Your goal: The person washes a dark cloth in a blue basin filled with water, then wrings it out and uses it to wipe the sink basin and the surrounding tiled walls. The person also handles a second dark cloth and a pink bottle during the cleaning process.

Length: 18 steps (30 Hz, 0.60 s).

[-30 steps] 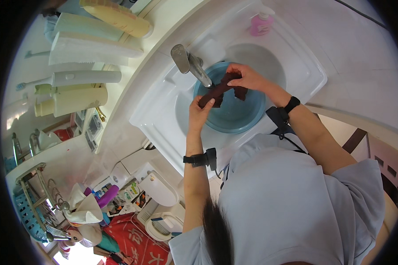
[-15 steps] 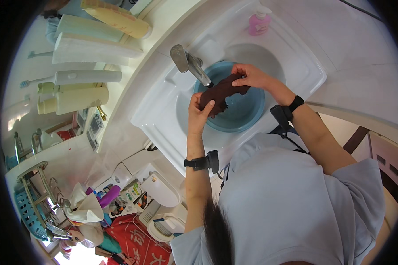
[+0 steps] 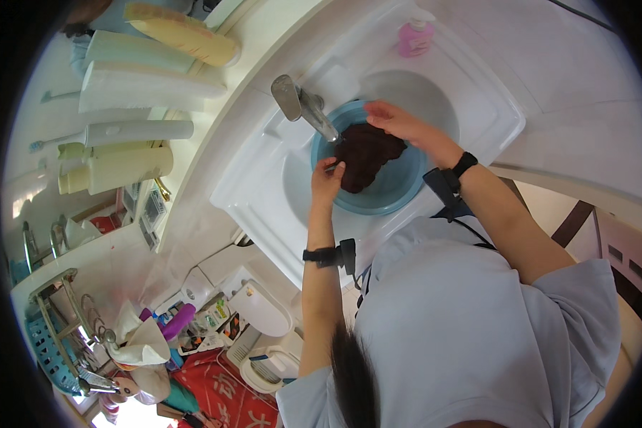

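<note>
A dark brown cloth (image 3: 369, 157) sags in the light blue basin (image 3: 401, 191), which sits in the white sink bowl. At the cloth's left edge my left hand (image 3: 327, 182) is closed, the edge pinched between thumb and fingers. My right hand (image 3: 399, 123) hovers over the basin's far right rim, just above the cloth, fingers stretched out and holding nothing. The tip of the silver faucet (image 3: 303, 107) overhangs the basin near the cloth's far left corner.
A pink pump bottle (image 3: 415, 37) stands on the far sink rim. To the left, a shelf carries an electric toothbrush (image 3: 135, 130) and several tubes and bottles. A teal basket (image 3: 50, 349) and a red bag (image 3: 217, 381) lie lower left.
The cloth, held stretched between both hands before, has dropped lower into the basin. My right hand has let go of it and moved slightly left; my left hand stays at its edge.
</note>
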### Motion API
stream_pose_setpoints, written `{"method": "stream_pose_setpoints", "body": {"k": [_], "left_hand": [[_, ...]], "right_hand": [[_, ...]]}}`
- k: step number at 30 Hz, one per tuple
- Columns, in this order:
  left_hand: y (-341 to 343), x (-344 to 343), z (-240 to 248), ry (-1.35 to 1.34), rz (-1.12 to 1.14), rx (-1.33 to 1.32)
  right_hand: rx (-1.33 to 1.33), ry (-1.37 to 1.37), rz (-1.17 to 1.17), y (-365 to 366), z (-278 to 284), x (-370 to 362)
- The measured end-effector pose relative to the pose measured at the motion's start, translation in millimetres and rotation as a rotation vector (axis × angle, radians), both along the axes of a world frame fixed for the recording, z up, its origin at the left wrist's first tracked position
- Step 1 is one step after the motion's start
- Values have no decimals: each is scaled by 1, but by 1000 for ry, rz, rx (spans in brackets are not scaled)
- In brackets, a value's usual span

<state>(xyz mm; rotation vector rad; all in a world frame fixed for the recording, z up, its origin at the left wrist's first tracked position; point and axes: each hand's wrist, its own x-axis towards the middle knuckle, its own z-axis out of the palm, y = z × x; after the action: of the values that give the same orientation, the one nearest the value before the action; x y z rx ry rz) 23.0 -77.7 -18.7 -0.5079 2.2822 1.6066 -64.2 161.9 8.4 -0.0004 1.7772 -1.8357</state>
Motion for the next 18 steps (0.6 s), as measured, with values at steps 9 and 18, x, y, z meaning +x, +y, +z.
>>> {"method": "stream_pose_setpoints", "body": {"k": [9, 18], "left_hand": [[65, -17, -49, 26, -218, -767], [61, -9, -53, 31, -173, -819]], "right_hand": [[238, -396, -222, -19, -41, 36], [303, -410, -332, -11, -83, 57]]}}
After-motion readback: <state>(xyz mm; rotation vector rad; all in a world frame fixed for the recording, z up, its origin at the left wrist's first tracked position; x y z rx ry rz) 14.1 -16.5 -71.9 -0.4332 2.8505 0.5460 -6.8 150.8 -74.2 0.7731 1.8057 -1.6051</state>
